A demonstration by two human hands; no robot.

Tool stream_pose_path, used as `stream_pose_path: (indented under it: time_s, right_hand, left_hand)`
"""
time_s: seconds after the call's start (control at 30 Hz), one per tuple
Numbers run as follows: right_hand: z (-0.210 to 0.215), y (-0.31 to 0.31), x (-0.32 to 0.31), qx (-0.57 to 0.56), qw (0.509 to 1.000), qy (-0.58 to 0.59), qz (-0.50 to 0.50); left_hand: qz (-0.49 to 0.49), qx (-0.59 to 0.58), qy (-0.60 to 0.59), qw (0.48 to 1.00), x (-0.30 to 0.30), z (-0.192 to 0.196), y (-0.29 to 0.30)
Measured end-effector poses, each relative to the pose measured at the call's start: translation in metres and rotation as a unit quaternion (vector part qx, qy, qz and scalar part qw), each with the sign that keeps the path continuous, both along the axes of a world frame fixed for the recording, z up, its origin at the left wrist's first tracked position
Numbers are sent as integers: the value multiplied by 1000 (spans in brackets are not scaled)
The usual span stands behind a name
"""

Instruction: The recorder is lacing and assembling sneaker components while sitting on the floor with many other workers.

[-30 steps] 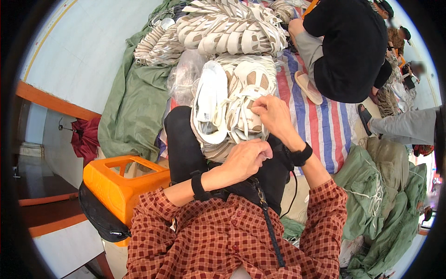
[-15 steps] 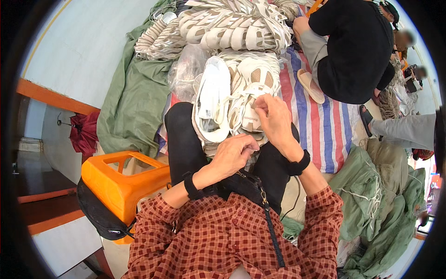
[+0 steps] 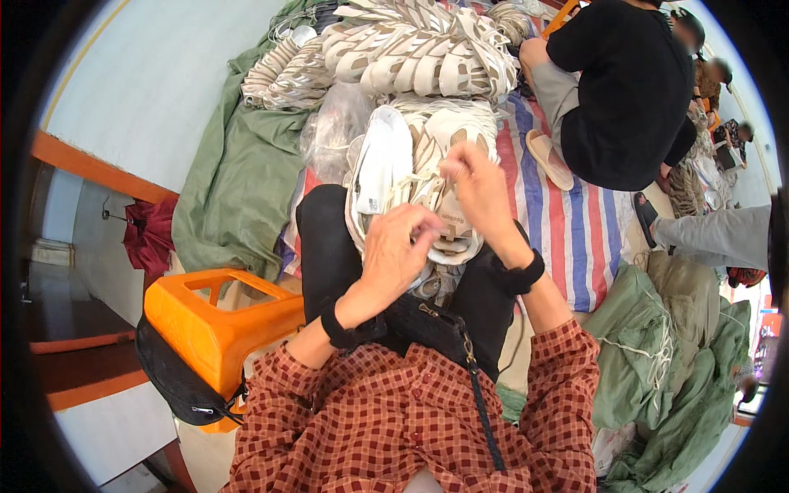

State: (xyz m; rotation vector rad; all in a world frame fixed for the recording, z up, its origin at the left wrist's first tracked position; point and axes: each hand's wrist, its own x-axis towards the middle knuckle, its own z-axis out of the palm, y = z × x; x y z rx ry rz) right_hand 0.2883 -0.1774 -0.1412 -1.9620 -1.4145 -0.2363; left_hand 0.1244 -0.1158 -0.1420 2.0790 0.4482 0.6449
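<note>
On my lap lies a stack of white and beige shoe uppers (image 3: 448, 135). My left hand (image 3: 394, 255) presses down on the near end of the stack, fingers curled around a strap of the top shoe upper (image 3: 440, 209). My right hand (image 3: 477, 193) is raised just above it, fingertips pinched on a thin pale piece of the same upper. A flat white sole-shaped piece (image 3: 382, 164) lies along the left side of the stack. Both wrists wear black bands.
A big heap of the same uppers (image 3: 394, 49) fills the far side on a green tarp (image 3: 238, 181). An orange plastic stool (image 3: 218, 324) stands at my left. A striped mat (image 3: 567, 222) lies to the right, where a person in black (image 3: 625, 90) sits. Green sacks (image 3: 657, 361) pile up at right.
My left hand has moved up from my lap onto the stack of uppers. My right hand has lifted and pinched its fingers above the top upper.
</note>
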Motion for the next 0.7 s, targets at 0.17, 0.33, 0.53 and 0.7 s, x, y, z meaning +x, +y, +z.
stream_pose_path:
  time_s: [0.17, 0.33, 0.53, 0.7]
  right_hand:
    - [21, 0, 10, 178, 846, 495, 92]
    - [12, -16, 18, 220, 815, 531, 79]
    - [10, -20, 14, 224, 803, 547, 75]
    - [8, -28, 10, 204, 822, 531, 28]
  left_hand:
    - [29, 119, 6, 992, 29, 3, 23]
    - [6, 269, 38, 962, 51, 1, 28]
    - [-32, 334, 65, 940, 65, 4, 23]
    - [-42, 208, 88, 973, 65, -1, 23]
